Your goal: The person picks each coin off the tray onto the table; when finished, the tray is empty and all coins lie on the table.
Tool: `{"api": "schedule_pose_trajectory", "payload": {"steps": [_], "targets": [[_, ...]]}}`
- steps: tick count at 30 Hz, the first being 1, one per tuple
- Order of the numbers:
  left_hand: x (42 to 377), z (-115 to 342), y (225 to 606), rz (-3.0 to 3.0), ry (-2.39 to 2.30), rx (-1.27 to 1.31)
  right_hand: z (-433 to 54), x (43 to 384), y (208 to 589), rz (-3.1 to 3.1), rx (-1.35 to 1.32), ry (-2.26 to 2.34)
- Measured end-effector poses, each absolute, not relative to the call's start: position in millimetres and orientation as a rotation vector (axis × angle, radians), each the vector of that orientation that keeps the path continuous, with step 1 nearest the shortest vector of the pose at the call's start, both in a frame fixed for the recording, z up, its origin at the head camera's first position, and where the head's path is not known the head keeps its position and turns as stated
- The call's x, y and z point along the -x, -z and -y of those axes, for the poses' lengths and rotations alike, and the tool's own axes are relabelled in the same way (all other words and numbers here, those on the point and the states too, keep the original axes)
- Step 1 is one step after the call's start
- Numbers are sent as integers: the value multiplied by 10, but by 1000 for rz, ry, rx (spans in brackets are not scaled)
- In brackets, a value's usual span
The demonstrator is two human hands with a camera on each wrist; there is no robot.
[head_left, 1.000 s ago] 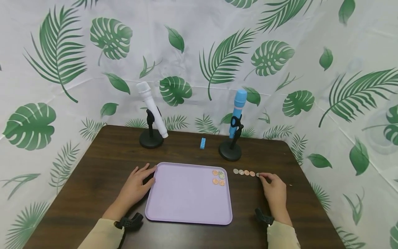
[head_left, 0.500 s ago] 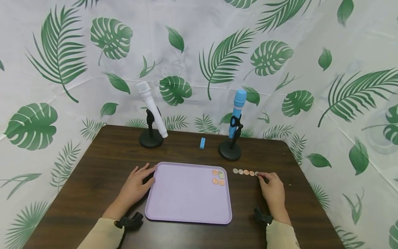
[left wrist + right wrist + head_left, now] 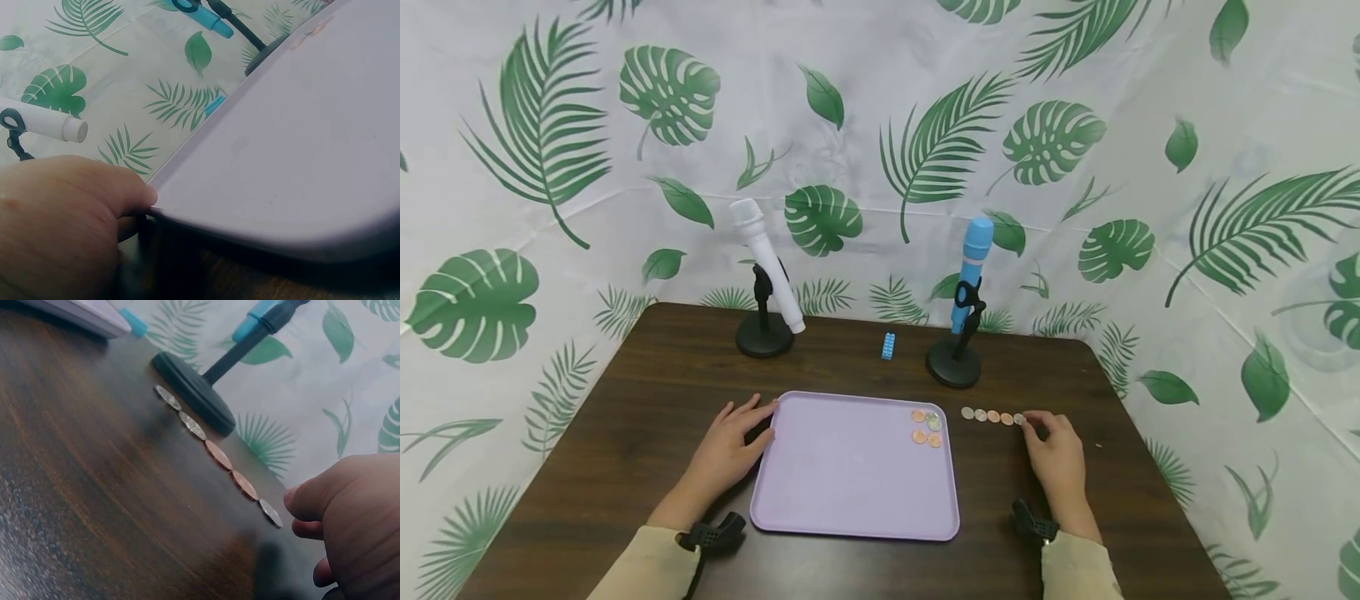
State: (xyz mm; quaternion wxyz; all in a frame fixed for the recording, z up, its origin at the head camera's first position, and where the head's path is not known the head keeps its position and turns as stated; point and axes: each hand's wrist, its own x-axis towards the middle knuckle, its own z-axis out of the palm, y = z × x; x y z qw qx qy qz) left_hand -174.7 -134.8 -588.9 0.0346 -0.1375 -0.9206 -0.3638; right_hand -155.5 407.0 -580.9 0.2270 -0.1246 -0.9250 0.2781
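My left hand [image 3: 725, 450] lies with its fingers spread at the left edge of a lilac tray [image 3: 850, 483], touching its rim. Several coins [image 3: 919, 437] are grouped in the tray's back right corner. To the right of the tray, a row of silver and copper coins [image 3: 993, 417] runs along the table. My right hand [image 3: 1058, 458] is at the right end of this row, its fingertips right beside the last silver coin [image 3: 270, 514]. That coin lies flat at the end of the line, and the thumb and fingers beside it are slightly bent.
Behind the tray, a white microphone [image 3: 767, 258] leans in a black stand at left. A blue microphone [image 3: 973, 258] is held in another stand, whose round base [image 3: 953, 365] is close behind the coin row. A small blue block [image 3: 888, 346] lies between them.
The last silver coin has slid slightly left, up to the row, and more of it shows beside my right fingertips. My left hand and the tray have stayed in place.
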Motion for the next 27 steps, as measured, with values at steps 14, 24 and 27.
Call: {"api": "schedule_pose_trajectory", "payload": {"steps": [14, 24, 27], "targets": [[1765, 1352, 5911, 2826, 1127, 434, -3679, 1551, 5736, 2529, 59, -1123], [1777, 1369, 5927, 2829, 1122, 433, -3127, 1525, 5772, 2786, -193, -1092], [1776, 1372, 5927, 2825, 1125, 431, -3044, 1523, 5782, 2865, -194, -940]]}}
